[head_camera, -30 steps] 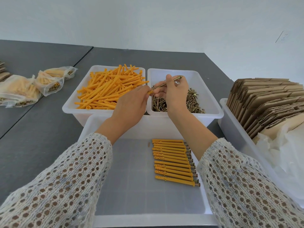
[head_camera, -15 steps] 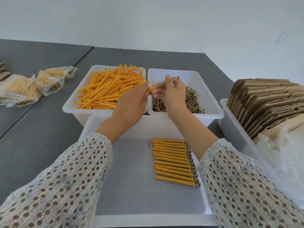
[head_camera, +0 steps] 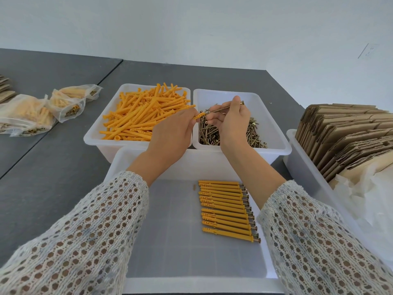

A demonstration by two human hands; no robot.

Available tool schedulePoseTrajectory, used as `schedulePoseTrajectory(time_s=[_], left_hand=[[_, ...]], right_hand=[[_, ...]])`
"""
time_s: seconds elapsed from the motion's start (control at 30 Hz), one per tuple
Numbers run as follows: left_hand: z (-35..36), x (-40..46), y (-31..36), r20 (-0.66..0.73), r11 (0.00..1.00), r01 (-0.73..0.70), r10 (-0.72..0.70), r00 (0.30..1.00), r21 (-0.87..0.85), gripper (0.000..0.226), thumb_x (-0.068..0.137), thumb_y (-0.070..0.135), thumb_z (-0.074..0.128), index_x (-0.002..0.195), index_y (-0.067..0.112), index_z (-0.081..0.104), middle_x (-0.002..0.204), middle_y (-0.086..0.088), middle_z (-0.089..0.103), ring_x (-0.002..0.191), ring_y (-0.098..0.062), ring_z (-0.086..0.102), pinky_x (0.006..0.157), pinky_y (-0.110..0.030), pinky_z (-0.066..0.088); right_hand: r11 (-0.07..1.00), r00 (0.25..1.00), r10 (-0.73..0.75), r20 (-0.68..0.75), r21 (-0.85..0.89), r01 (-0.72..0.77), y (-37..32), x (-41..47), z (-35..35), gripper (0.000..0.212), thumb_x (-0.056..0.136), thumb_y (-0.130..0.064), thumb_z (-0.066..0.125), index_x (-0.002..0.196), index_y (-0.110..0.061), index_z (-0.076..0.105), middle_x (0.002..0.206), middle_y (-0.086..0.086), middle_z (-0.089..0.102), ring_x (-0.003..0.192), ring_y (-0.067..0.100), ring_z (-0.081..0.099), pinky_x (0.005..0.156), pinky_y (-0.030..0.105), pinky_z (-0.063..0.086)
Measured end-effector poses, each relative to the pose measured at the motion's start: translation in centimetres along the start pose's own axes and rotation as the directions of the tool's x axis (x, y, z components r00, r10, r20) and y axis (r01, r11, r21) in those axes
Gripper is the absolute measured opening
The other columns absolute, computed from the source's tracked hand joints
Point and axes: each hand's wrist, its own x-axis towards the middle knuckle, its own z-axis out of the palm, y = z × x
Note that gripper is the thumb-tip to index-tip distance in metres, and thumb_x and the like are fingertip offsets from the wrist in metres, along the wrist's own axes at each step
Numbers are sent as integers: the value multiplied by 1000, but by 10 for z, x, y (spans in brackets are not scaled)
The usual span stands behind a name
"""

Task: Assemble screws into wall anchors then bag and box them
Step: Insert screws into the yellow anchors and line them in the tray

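Near tray (head_camera: 161, 241): row of assembled anchors (head_camera: 227, 209), right of centre. Above far bins: left hand (head_camera: 170, 135) fingers pinch orange anchor (head_camera: 199, 116); right hand (head_camera: 231, 120) fingers grip screw (head_camera: 223, 107), tip at anchor mouth. Far-left bin (head_camera: 93, 137): loose anchors. Far-right bin (head_camera: 276, 133): screws.

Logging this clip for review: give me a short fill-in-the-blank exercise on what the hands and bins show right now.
1. The left hand grips an orange ____.
2. The right hand pinches a ____ over the screw bin.
3. Finished pieces lie in a row in the ____ bin.
4. Flat cardboard boxes stand at the person's ____ side.

Missing words: anchor; screw; nearest; right
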Motion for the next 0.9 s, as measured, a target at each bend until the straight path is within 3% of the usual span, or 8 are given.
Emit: schedulePoseTrajectory(time_s=[0.17, 0.3, 0.4, 0.53, 0.63, 0.73, 0.8, 0.9], left_hand=[[-3, 0, -1, -104, 999, 54, -55, 993, -4, 30, 108, 32, 37, 108, 20, 64, 81, 11, 57, 73, -16, 56, 53, -34, 39], [-3, 0, 1, -65, 999, 38, -38, 997, -7, 33, 108, 28, 40, 123, 23, 68, 97, 2, 69, 90, -20, 61, 69, -44, 50], [1, 2, -2, -4, 999, 8, -8, 1000, -38, 34, 106, 18, 41, 130, 19, 65, 93, -6, 64, 90, -26, 57, 73, -47, 48], [1, 2, -5, -58, 989, -15, 7, 998, -145, 31, 101, 11, 52, 129, 12, 66, 95, -6, 71, 91, -23, 63, 80, -40, 51], [-2, 4, -3, -147, 960, 38, -81, 986, -276, 24, 93, 14, 68, 117, 12, 66, 86, 0, 73, 81, -12, 67, 78, -29, 54], [-2, 6, 3, -197, 910, 108, -201, 960, -401, 14, 87, 16, 75, 98, 14, 66, 83, 6, 70, 77, -4, 66, 65, -12, 50], [-3, 8, 6, -223, 860, 136, -276, 935, -493, 11, 86, 15, 75, 90, 14, 65, 82, 9, 68, 72, -3, 65, 62, -10, 47], [-6, 9, 7, -209, 773, 165, -360, 909, -613, 10, 88, 17, 73, 89, 13, 64, 81, 4, 71, 72, -4, 67, 68, -17, 51]], right_hand=[[1000, 999, 0, -39, 28, 1, -4, 4, -5, 42, 109, -26, 28, 80, -5, 50, 62, 13, 64, 42, 21, 59, 42, 26, 49], [999, 999, -35, 6, -8, 35, -4, 3, -4, 41, 109, -25, 28, 81, -5, 50, 65, 15, 64, 43, 21, 59, 43, 26, 48], [998, 994, -9, 106, -61, 15, -3, 0, 0, 40, 109, -24, 27, 82, -4, 50, 67, 16, 63, 43, 22, 59, 43, 27, 48], [985, 984, 61, 168, -170, -32, 0, -2, 2, 44, 109, -22, 28, 78, -3, 53, 67, 15, 64, 43, 21, 58, 45, 29, 49], [975, 982, 126, 140, -198, -97, 0, 2, -1, 46, 109, -22, 27, 82, 2, 55, 66, 16, 63, 43, 21, 58, 43, 28, 49], [942, 967, 227, 119, -277, -187, 1, 2, -2, 46, 109, -23, 29, 84, 3, 57, 66, 18, 63, 42, 20, 59, 42, 26, 49], [918, 950, 279, 139, -327, -222, 3, 1, -1, 42, 109, -25, 29, 87, 1, 55, 70, 18, 65, 44, 20, 61, 44, 27, 49], [903, 931, 303, 203, -375, -212, 4, 1, 1, 40, 108, -25, 29, 93, 2, 56, 68, 15, 66, 47, 22, 61, 45, 28, 49]])
